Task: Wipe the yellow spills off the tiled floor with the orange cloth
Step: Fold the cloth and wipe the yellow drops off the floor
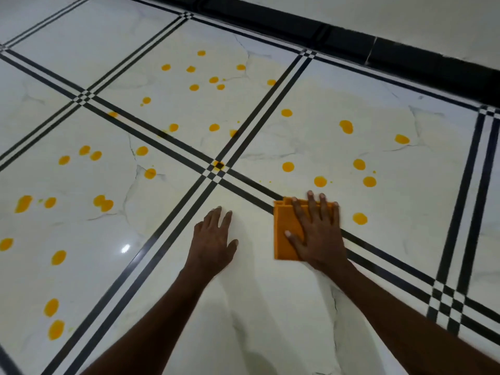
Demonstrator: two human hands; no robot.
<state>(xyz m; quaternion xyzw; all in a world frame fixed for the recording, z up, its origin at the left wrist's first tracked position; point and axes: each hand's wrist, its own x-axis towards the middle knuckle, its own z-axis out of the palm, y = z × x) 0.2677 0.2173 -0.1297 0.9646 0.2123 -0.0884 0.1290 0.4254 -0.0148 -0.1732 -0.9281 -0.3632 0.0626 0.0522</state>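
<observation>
Far left, the tiled floor [81, 63] is white and glossy, crossed by black double lines, and it is dotted with yellow spills [213, 127]. On the left-hand tile a long smear [23, 204] sits near the edge, with more blobs below it, one pair low down [56, 329], and a bright glint of light beside them. Moving in, a double blob [103, 203] lies on the same tile, and a scatter of smaller drops fills the tile further back, right up to one at the top [201, 53]. At the crossing of the black lines, a drop sits right on the dark centre square [218, 165].

Now the left hand [213, 239]: flat on the bare floor, palm down, fingers loosely spread, holding nothing. The tile under it looks free of drops.

Just beside it, the orange cloth [284, 239], folded into a neat rectangle, lies on the floor at the edge of the black line. The right hand [318, 234] presses down on top of it, palm flat, fingers splayed, their tips reaching past the cloth's far edge onto the floor. It pinches nothing, it just pins the cloth down.

To the right, one drop [359, 218] sits near the cloth, apart from it. More lie beyond: one ahead of the fingers [320, 181], others further out [369, 181], and a larger double one [346, 126]. Along the back runs a black skirting [405, 52] below a pale wall.
</observation>
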